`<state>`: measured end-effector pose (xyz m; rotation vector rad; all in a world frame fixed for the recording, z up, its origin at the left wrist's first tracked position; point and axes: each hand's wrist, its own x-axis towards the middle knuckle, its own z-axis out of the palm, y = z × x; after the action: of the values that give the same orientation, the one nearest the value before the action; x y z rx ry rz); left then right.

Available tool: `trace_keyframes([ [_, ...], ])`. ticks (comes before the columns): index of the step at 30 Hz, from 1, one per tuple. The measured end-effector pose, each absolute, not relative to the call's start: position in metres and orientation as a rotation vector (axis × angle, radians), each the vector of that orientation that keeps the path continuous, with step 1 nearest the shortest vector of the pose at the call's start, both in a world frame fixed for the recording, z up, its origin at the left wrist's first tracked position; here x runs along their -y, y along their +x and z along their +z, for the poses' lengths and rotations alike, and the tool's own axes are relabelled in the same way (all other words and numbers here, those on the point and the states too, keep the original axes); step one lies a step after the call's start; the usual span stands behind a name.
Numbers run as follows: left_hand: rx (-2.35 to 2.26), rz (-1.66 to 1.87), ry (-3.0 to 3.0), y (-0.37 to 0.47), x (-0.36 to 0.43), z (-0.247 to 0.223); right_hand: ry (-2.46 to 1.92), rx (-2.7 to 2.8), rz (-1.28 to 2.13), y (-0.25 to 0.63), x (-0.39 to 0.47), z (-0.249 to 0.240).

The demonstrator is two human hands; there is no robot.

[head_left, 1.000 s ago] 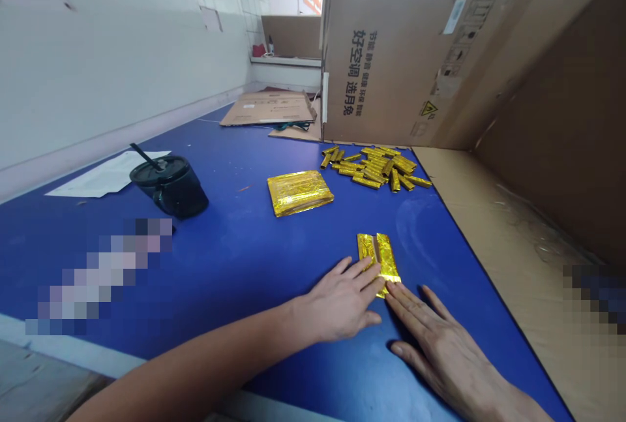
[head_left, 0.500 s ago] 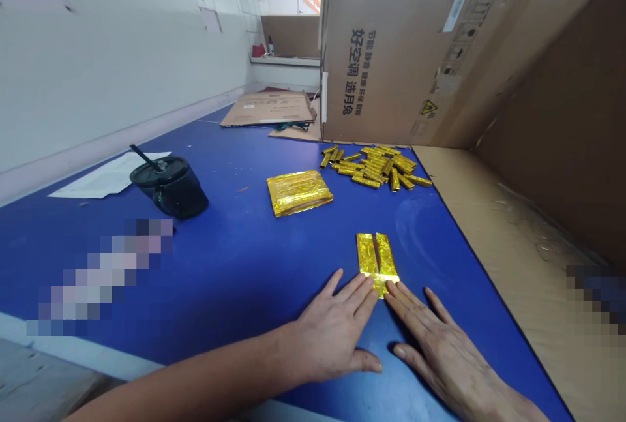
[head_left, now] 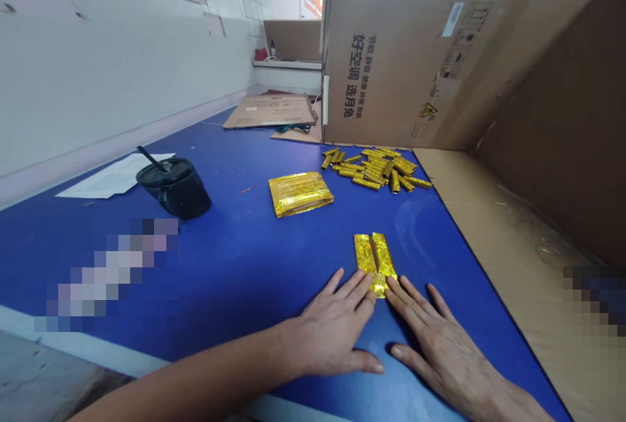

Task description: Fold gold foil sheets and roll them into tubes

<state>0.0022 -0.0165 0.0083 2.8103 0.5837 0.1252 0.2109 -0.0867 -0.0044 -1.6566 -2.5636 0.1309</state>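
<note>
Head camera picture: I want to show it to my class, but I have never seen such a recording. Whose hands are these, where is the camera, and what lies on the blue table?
The camera sits on a person's head and looks forward and down, so both hands belong to the wearer. The left hand and the right hand lie flat and open on the blue table. Their fingertips touch the near end of a folded gold foil piece; neither hand grips it. Farther back lie a flat stack of gold foil sheets and a pile of small gold foil rolls. To the left stands a dark cup with a lid and straw, with white paper behind it. Big cardboard boxes stand behind and to the right.
</note>
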Motion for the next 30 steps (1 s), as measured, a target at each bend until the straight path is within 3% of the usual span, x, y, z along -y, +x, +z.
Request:
trace_keyframes([
  [30, -0.594, 0.187, 2.872, 0.017, 0.002, 0.013, -1.553, 2.637, 0.129, 0.215, 0.081, 0.000],
])
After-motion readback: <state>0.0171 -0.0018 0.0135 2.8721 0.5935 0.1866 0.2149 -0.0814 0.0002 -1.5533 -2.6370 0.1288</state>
